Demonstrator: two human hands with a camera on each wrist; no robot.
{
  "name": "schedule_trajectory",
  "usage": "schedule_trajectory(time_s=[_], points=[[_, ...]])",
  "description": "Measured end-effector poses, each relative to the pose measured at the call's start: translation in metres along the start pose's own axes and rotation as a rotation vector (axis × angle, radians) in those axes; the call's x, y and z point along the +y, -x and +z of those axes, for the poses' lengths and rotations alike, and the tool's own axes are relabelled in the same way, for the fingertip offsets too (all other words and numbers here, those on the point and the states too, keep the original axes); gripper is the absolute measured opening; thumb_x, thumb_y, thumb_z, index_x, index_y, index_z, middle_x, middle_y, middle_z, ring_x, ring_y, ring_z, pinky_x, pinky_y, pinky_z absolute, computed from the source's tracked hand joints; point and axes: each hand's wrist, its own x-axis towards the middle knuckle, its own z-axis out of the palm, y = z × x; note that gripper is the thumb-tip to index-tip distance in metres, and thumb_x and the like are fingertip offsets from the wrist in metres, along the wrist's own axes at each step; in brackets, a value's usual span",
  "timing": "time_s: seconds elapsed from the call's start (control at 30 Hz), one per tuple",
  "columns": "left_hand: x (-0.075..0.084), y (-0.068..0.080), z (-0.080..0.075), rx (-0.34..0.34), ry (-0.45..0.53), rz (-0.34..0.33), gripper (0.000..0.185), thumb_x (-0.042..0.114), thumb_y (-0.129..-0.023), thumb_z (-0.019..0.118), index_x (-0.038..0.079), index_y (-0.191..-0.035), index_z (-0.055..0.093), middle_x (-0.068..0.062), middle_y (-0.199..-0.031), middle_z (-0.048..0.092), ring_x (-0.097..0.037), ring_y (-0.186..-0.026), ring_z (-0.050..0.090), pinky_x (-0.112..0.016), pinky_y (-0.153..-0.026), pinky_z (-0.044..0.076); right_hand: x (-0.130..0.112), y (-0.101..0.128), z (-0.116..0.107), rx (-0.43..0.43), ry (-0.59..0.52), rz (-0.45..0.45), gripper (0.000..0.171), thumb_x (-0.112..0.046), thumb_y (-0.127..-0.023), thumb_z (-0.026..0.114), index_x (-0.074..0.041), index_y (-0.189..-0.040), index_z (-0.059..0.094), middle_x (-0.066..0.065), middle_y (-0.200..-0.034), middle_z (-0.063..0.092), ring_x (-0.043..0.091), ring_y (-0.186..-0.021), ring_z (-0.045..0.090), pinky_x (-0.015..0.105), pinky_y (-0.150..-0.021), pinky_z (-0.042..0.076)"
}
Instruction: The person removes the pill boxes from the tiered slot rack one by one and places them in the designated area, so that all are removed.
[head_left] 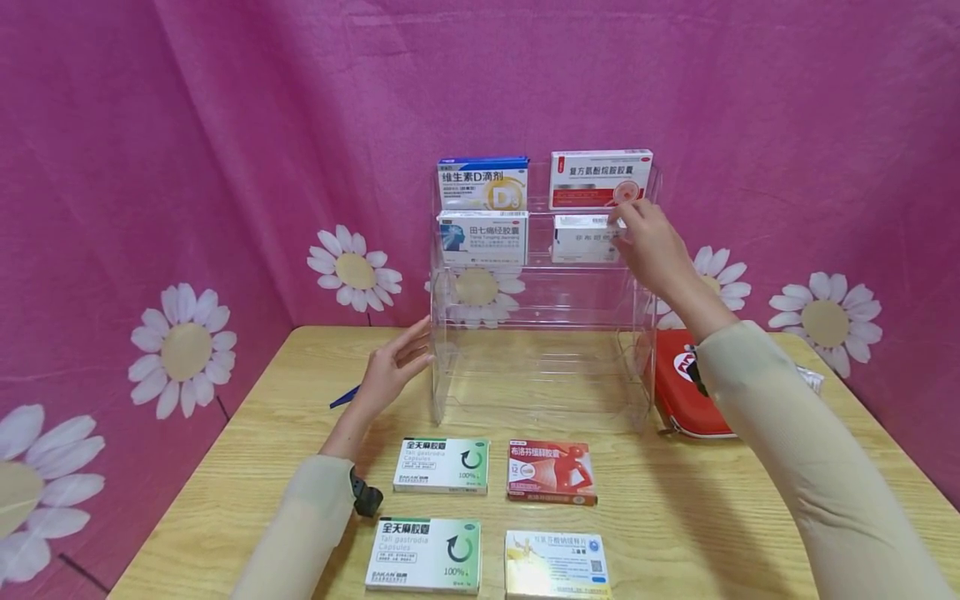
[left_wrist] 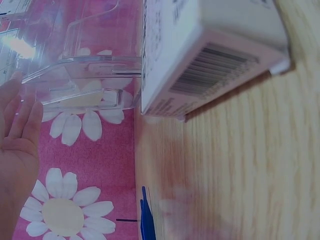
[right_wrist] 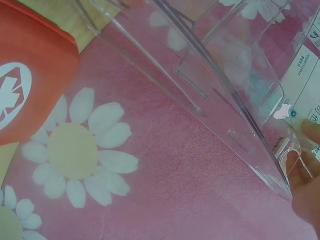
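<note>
A clear acrylic tiered rack (head_left: pixel 540 315) stands on the table. On its second tier at the right sits a small white medicine box (head_left: pixel 577 242). My right hand (head_left: pixel 654 250) pinches this box at its right end; in the right wrist view the thumb lies over the box's face (right_wrist: pixel 300 82), and the other fingers are partly hidden. With fingers extended, my left hand (head_left: pixel 396 367) rests against the rack's left side. Beside the white box is a Tianqi Tongjing capsule box (head_left: pixel 483 240). The top tier holds a vitamin D box (head_left: pixel 480 185) and a red-and-white capsule box (head_left: pixel 596 177).
Before the rack lie two green-and-white capsule boxes (head_left: pixel 441 467) (head_left: pixel 424 557), a red ibuprofen box (head_left: pixel 551 473) and a yellow-and-white tablet box (head_left: pixel 557 567). A red zippered case (head_left: pixel 686 400) is right of the rack. A blue object (head_left: pixel 345 397) lies left.
</note>
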Motion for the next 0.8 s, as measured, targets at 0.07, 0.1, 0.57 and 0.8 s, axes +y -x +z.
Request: schedule_trajectory(time_s=[0.07, 0.1, 0.57, 0.8], points=[[0.000, 0.000, 0.000, -0.001, 0.002, -0.003, 0.059, 0.003, -0.092, 0.065, 0.010, -0.147, 0.045, -0.018, -0.145, 0.052, -0.035, -0.131, 0.054, -0.037, -0.104, 0.052, -0.001, 0.000, 0.000, 0.024, -0.024, -0.004, 0.026, 0.002, -0.091, 0.063, 0.000, -0.115, 0.053, 0.026, -0.120, 0.053, 0.043, -0.108, 0.054, 0.058, -0.095, 0.052], [0.000, 0.000, 0.000, -0.001, 0.004, -0.005, 0.059, 0.003, -0.092, 0.064, 0.010, -0.147, 0.045, -0.019, -0.145, 0.052, -0.036, -0.131, 0.054, -0.037, -0.104, 0.052, -0.001, 0.000, 0.000, 0.040, -0.038, -0.008, 0.025, 0.002, -0.091, 0.063, 0.000, -0.115, 0.054, 0.026, -0.120, 0.054, 0.043, -0.107, 0.055, 0.058, -0.095, 0.053], [0.000, 0.000, 0.000, -0.005, -0.001, -0.014, 0.059, 0.004, -0.093, 0.064, 0.011, -0.148, 0.044, -0.018, -0.147, 0.051, -0.035, -0.132, 0.053, -0.036, -0.103, 0.052, -0.015, 0.007, -0.008, 0.331, -0.292, -0.019, 0.021, 0.003, -0.089, 0.067, 0.008, -0.109, 0.061, 0.022, -0.111, 0.055, 0.032, -0.108, 0.065, 0.030, -0.098, 0.057], [0.000, 0.000, 0.000, 0.002, -0.015, -0.002, 0.059, 0.004, -0.093, 0.064, 0.010, -0.148, 0.044, -0.019, -0.145, 0.052, -0.036, -0.131, 0.054, -0.038, -0.103, 0.053, -0.018, 0.028, -0.020, 0.363, -0.421, 0.050, 0.025, -0.001, -0.088, 0.069, 0.003, -0.112, 0.066, -0.009, -0.107, 0.056, 0.008, -0.103, 0.064, 0.009, -0.094, 0.053]])
